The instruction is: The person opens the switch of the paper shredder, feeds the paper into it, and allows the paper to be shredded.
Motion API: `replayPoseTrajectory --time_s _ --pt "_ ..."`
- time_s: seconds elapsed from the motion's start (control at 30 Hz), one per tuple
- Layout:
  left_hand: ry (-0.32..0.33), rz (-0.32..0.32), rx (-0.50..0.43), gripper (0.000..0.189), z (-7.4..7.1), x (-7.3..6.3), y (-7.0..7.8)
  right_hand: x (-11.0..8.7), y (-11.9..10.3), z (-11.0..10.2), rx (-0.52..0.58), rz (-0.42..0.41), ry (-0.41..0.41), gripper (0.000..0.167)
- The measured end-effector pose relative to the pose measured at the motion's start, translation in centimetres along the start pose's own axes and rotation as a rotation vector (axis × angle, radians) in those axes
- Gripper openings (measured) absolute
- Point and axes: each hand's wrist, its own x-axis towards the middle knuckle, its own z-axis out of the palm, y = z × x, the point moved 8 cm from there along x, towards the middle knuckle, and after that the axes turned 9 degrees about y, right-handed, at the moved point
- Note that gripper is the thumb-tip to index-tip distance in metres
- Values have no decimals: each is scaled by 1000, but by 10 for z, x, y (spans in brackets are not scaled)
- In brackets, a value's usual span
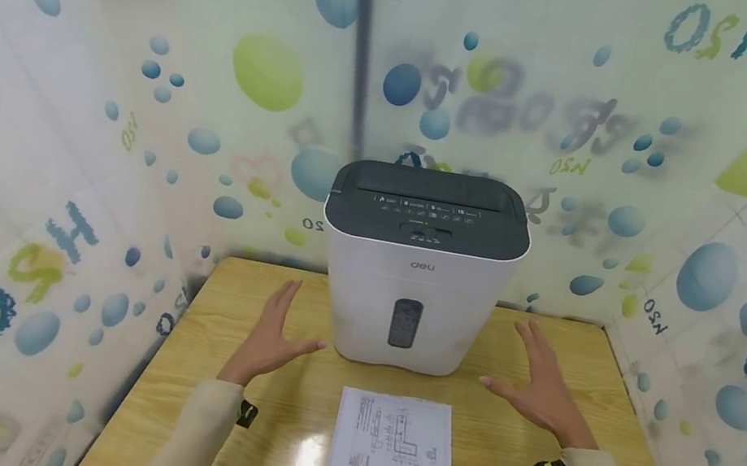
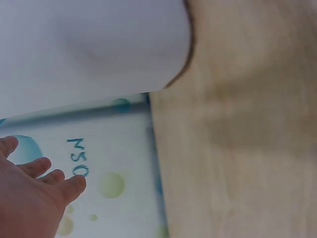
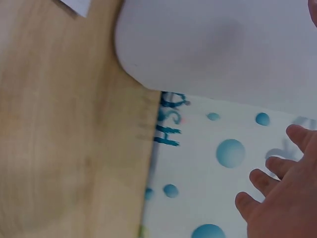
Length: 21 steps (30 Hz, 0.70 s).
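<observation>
Head view first: a deli shredder (image 1: 418, 282) is seen standing upright toward the back of the wooden table (image 1: 216, 330), with a printed paper (image 1: 394, 441) laid flat just in front of it. The left hand (image 1: 268, 339) is held beside it on one side and the right hand (image 1: 540, 391) on the other, palms facing roughly inward, thumbs spread well away from the fingers, nothing gripped by either. Looks like a two-sided hold on the body is being lined up, imo

Left wrist view: the pale side of the shredder is seen up top, and the left hand is shown with fingers parted in front of the patterned wall (image 2: 109, 148). No contact can be made out. Both gaps are best closed evenly, so the thing isn't nudged sideways

Right wrist view: pretty much mirrored, with fingers fanned, nothing pinched, and a corner of the paper just caught at the top. If the shredder gets shifted, pressure should be put on the body and not the dark lid (image 1: 375, 221), since whether that's fastened cannot be told. The body narrows toward the base, so less slipping is probably had with palms set a bit higher, and the paper should be kept from being dragged along
</observation>
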Motion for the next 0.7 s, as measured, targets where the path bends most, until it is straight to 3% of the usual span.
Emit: replayPoseTrajectory --time_s 0.2,0.37,0.7 --pt "-33 -49 -3 117 20 -31 -18 -22 8 36 14 17 -31 113" --pt "-88 -64 -14 114 38 -50 -23 -38 7 60 16 19 -49 110" --pt "-135 -1 -8 111 67 -69 -22 -60 5 102 70 25 -96 112"
